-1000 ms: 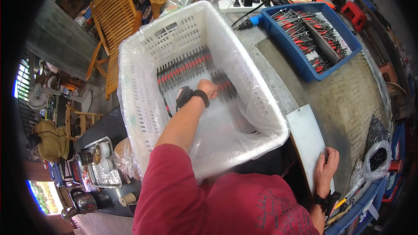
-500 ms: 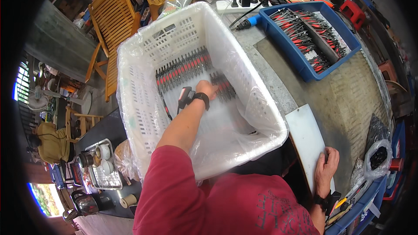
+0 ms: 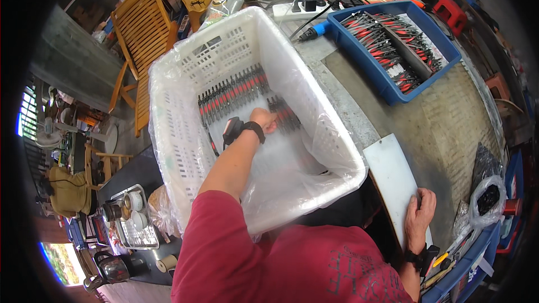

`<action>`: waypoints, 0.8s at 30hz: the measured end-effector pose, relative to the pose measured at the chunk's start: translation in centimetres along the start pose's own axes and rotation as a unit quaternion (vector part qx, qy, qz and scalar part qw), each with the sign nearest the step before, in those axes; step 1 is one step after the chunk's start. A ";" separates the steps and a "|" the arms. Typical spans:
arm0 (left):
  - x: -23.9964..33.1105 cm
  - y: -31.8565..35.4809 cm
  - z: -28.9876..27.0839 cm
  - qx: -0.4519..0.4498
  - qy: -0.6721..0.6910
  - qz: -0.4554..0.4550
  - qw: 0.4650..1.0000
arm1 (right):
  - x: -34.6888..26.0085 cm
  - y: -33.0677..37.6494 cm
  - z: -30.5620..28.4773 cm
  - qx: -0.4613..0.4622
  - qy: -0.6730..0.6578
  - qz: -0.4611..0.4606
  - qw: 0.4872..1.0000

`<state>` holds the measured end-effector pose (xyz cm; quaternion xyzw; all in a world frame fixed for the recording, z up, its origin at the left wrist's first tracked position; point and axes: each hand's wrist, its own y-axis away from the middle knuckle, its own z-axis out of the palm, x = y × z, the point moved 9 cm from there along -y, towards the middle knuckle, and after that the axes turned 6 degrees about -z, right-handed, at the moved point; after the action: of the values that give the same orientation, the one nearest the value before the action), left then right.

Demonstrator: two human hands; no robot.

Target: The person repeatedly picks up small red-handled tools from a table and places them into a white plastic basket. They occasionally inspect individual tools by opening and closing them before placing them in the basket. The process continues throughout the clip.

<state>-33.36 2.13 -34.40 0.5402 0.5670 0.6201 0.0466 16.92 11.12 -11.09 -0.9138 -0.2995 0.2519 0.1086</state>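
Note:
My left hand [image 3: 263, 120] reaches down into a white plastic crate [image 3: 328, 132] lined with clear film. Its fingers are curled beside a short row of slim black-and-red pen-like pieces [image 3: 284, 115]; whatever they hold is hidden. A longer row of the same kind of pieces [image 3: 233, 94] stands side by side toward the crate's far wall. One more such piece [image 3: 213, 145] lies near the left wall. My right hand [image 3: 421, 213] rests on the edge of a white board [image 3: 391, 163], thumb apart from the fingers, nothing held.
A blue bin [image 3: 400, 100] with a divider holds many more black-and-red pieces at the far right of the worktable [image 3: 443, 129]. A power strip [image 3: 286, 11] with cables lies behind the crate. To the left are a wooden chair [image 3: 143, 28] and a metal tray [image 3: 147, 234] with cups.
My left hand has drawn slightly back and left from the short row, its fingers more curled. The view has shifted a little. My right hand stays on the board.

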 end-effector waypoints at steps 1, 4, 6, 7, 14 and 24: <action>-0.1 0.0 0.0 -0.002 0.001 -0.005 1.000 | 0.0 0.0 0.0 0.000 0.002 -0.002 1.000; -0.2 -0.1 -0.1 -0.004 -0.006 -0.014 1.000 | -0.1 0.0 0.0 0.002 0.003 -0.003 1.000; -0.1 -0.1 -0.2 -0.002 -0.005 -0.011 1.000 | -0.1 0.0 0.0 0.003 0.003 -0.005 1.000; 0.0 -0.1 -0.2 0.001 0.000 -0.006 1.000 | -0.1 -0.1 0.0 0.003 0.004 -0.006 1.000; 0.2 -0.4 -0.6 0.041 -0.058 0.044 0.997 | 0.0 0.0 -0.2 0.013 -0.001 -0.003 1.000; 2.0 0.6 -1.0 0.073 -0.194 0.131 0.970 | -0.1 0.1 -1.2 0.052 -0.008 -0.011 0.999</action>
<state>-34.54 2.60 -32.51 0.7215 0.5153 0.4612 0.0349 17.48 10.92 -10.07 -0.9014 -0.2971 0.2732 0.1568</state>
